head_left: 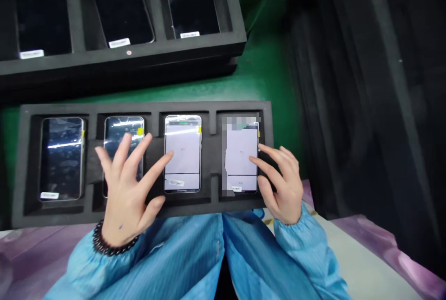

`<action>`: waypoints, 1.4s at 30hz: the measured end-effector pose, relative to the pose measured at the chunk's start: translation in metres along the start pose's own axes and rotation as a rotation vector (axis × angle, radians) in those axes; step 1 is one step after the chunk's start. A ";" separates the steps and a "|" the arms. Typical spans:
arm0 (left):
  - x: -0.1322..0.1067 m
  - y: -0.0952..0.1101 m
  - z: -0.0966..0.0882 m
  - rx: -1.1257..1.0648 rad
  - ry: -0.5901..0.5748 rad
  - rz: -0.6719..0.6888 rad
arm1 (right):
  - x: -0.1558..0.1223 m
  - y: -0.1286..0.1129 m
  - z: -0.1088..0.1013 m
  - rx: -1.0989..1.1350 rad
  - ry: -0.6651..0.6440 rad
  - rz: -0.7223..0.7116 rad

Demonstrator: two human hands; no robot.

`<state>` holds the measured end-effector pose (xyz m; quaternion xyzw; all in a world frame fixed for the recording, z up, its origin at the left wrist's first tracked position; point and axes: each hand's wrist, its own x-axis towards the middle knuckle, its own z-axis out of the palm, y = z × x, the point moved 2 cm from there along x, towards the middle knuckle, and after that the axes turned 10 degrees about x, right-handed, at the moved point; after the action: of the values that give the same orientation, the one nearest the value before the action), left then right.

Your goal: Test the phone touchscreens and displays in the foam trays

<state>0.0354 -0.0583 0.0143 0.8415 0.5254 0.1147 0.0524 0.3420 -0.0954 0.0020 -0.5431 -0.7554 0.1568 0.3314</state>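
Note:
A black foam tray [240, 205] in front of me holds several smartphones in separate slots. My left hand [128, 188] is spread, its index fingertip at the left edge of a phone with a lit white screen [183, 156]. Its other fingers reach over a dark-screened phone [113, 128], hiding part of it. My right hand [282, 184] has its fingers apart, with the index fingertip at the right side of the rightmost lit phone [240, 160]. Part of that phone is blurred out by blocks. Another dark phone [62, 156] lies in the leftmost slot.
A larger foam tray [195, 42] with dark phones, such as this one [191, 0], stands on the green table [258, 72] beyond. Black material [365, 81] fills the right side. Pink-purple covering [383, 235] shows low at the right.

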 end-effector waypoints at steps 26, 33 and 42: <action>0.117 -0.017 0.027 0.143 -0.159 0.518 | 0.065 0.036 0.021 0.021 -0.086 0.138; 0.114 -0.013 0.024 0.052 -0.190 0.563 | 0.042 0.033 0.016 0.028 -0.017 0.165; 0.114 -0.011 0.019 -0.037 -0.205 0.490 | 0.036 0.035 0.016 0.051 0.115 0.206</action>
<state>0.0784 0.0497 0.0089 0.9496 0.2960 0.0476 0.0912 0.3497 -0.0477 -0.0191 -0.6174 -0.6712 0.1778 0.3697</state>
